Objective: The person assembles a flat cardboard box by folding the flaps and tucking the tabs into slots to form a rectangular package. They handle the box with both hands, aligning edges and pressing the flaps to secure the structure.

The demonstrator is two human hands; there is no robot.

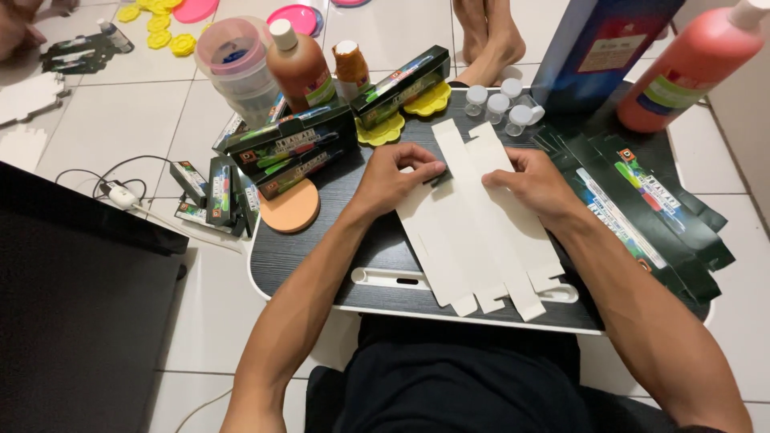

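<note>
Left hand [395,172] and right hand [533,180] press a flat carton blank [473,232].

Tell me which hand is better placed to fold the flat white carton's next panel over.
Probably the left hand: its fingertips already pinch the panel edge of the flat white carton near its middle. The right hand lies flat on the carton's right panel, better suited to pinning it down on the lap tray.
</note>
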